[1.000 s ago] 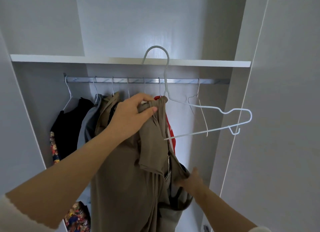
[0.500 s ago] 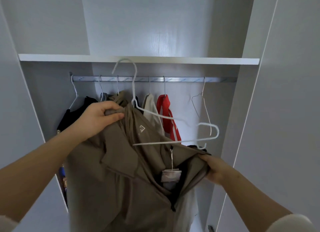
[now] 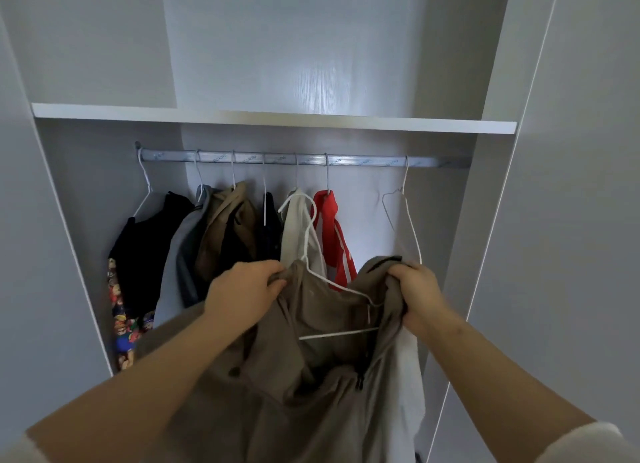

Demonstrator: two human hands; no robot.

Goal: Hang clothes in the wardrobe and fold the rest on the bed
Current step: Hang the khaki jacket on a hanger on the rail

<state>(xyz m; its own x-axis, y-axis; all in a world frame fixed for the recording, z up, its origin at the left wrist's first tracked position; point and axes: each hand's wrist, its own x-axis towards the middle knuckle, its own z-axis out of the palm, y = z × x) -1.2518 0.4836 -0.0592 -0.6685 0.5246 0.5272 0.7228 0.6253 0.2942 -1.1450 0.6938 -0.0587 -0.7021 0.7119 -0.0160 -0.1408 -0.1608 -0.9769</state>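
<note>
A taupe jacket (image 3: pixel 311 386) hangs in front of me, held up below the wardrobe rail (image 3: pixel 363 160). My left hand (image 3: pixel 242 291) grips its left shoulder and my right hand (image 3: pixel 417 294) grips the right side of its collar. A white wire hanger (image 3: pixel 332 282) sits inside the open neck, its hook rising free in front of the hung clothes, off the rail. A white lining or cloth (image 3: pixel 407 386) shows at the jacket's right edge.
On the rail hang a black garment (image 3: pixel 152 244), a grey one (image 3: pixel 183 255), a brown jacket (image 3: pixel 228 227), a dark one (image 3: pixel 268 230), a cream one (image 3: pixel 298 230) and a red one (image 3: pixel 332 234). An empty wire hanger (image 3: pixel 403 220) hangs at the right. A white shelf (image 3: pixel 277 118) runs above.
Both hands have dropped lower and come closer together on the jacket's shoulders. The right hand rose from the jacket's lower edge to the collar. The hanger now sits deeper in the neck.
</note>
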